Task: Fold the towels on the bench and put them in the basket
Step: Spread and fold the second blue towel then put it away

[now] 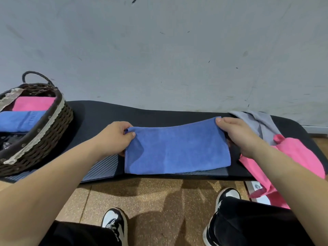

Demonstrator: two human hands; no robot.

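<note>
a: from the head view, where do we have the soft blue microfibre towel [177,150]?

b: it lies folded to a rectangle on the middle of the black padded bench [99,118], its near edge at the bench's front lip. our left hand [115,137] pinches its far left corner between thumb and fingers. our right hand [237,135] pinches the far right corner the same way, and that corner looks raised a little.

a: how will it handle?

b: we judge it light, limp and a bit clingy. there's nothing stiff in it, so any part we don't support will sag. the corners and the doubled edge are where to take hold, both layers together, or the fold slips open.

a: and the rest?

b: the dark brown woven wicker basket [63,119] with a lace band sits at the bench's left end, holding a folded pink towel [33,103] and, nearer us, a folded blue towel [19,120]. at the right end a crumpled grey towel [257,119] and a loose pink towel [298,157] wait, the pink one hanging over the front edge.

a: so we're mid-task?

b: we think so: perhaps another fold, then over to the basket.
</note>
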